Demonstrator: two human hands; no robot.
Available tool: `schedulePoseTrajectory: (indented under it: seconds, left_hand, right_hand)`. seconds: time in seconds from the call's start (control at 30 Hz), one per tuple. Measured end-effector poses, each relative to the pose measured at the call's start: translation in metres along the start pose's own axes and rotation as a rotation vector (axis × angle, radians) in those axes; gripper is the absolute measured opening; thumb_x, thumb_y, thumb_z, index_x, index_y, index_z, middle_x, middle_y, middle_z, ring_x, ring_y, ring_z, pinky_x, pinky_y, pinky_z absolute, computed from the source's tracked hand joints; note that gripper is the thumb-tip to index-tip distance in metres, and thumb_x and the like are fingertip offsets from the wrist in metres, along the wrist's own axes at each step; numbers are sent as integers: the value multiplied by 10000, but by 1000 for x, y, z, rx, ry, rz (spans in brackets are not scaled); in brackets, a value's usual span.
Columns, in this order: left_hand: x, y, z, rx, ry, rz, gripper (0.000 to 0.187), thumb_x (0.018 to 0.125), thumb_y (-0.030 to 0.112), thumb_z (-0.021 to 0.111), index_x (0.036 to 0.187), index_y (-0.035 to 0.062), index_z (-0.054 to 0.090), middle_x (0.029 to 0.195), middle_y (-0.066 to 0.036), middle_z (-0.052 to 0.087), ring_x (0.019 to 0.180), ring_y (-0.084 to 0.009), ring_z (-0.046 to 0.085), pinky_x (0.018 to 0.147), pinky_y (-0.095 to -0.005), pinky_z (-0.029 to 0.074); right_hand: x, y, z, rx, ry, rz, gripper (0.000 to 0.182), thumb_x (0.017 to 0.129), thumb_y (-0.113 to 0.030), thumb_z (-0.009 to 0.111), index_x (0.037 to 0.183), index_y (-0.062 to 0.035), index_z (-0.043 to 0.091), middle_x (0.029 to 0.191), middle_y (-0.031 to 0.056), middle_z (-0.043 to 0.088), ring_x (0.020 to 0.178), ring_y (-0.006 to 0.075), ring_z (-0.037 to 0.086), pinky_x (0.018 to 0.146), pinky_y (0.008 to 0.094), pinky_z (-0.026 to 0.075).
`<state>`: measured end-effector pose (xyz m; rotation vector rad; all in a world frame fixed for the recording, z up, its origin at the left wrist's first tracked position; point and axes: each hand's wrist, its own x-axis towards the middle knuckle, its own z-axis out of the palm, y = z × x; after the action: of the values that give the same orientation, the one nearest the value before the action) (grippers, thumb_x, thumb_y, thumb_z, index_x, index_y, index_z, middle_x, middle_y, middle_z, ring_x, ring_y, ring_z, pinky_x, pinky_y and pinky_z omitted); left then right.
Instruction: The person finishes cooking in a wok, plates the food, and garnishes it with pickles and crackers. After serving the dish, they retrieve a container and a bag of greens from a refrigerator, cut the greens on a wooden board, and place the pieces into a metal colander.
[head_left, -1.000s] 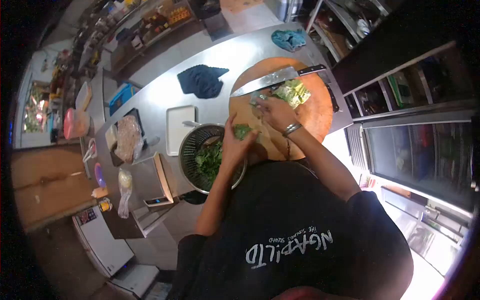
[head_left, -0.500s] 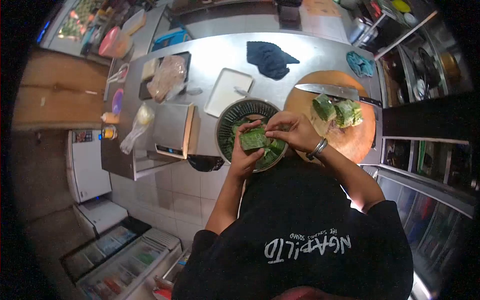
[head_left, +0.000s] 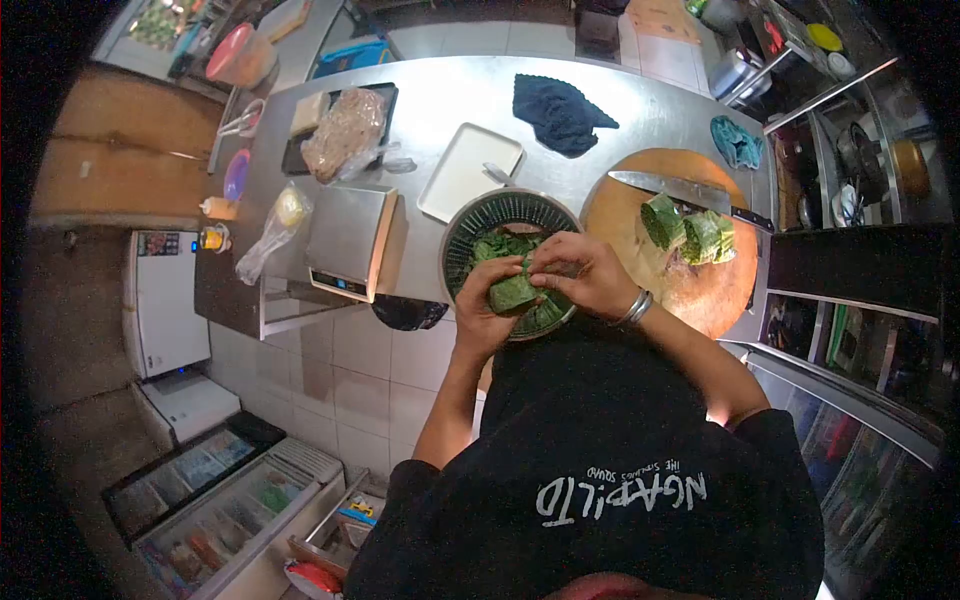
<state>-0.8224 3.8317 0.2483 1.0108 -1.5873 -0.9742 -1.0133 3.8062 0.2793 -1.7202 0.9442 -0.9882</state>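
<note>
My left hand (head_left: 484,312) is wrapped round a green leaf-wrapped parcel (head_left: 513,294), which looks like banana leaf. The fingers of my right hand (head_left: 590,278), with a metal bangle at the wrist, pinch the upper edge of the parcel's wrapping. Below both hands stands a round basket-like colander (head_left: 462,232) with loose green leaf pieces (head_left: 500,243) in it. To the right, on a round wooden chopping board (head_left: 705,300), sit several cut leaf-wrapped pieces (head_left: 663,222). A large knife (head_left: 680,190) with a black handle rests along the board's far side.
Left of the colander are a white tray (head_left: 468,165) and a kitchen scale (head_left: 345,235). Farther left lie a bagged brownish mass (head_left: 347,135) on a dark tray and a plastic bag (head_left: 285,215). A dark cloth (head_left: 560,115) and a teal cloth (head_left: 737,142) lie at the back.
The parcel has tilted in my left hand and sits slightly lower. My right hand has come closer in, its fingers now over the parcel's upper edge. The whole view has shifted slightly.
</note>
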Motion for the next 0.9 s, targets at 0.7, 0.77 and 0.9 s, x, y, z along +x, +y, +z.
schedulePoseTrajectory:
  seconds: [0.7, 0.77, 0.9]
  left_hand:
    - [8, -11, 17, 350, 167, -543, 499, 744, 203, 755, 1133, -4, 519, 1002, -206, 625, 925, -323, 629, 767, -392, 493]
    - [3, -35, 13, 427, 117, -480, 585, 744, 233, 759, 1201, 10, 471, 1136, -218, 575, 1009, -342, 591, 779, -420, 489]
    - [2, -25, 10, 84, -112, -561, 633, 730, 180, 771, 1255, 34, 449, 1175, -183, 546, 1007, -266, 582, 734, -351, 502]
  right_hand:
    - [-19, -2, 19, -441, -69, -8, 163, 768, 8, 583, 919, -37, 541, 880, 119, 516, 827, 314, 572, 643, 362, 462]
    - [-18, 5, 25, -477, -92, 13, 137, 786, -6, 582, 914, -37, 543, 872, 122, 532, 805, 316, 576, 644, 362, 463]
    - [-9, 27, 22, -243, 32, 372, 93, 875, -135, 543, 925, -59, 523, 806, 130, 584, 742, 307, 595, 666, 397, 466]
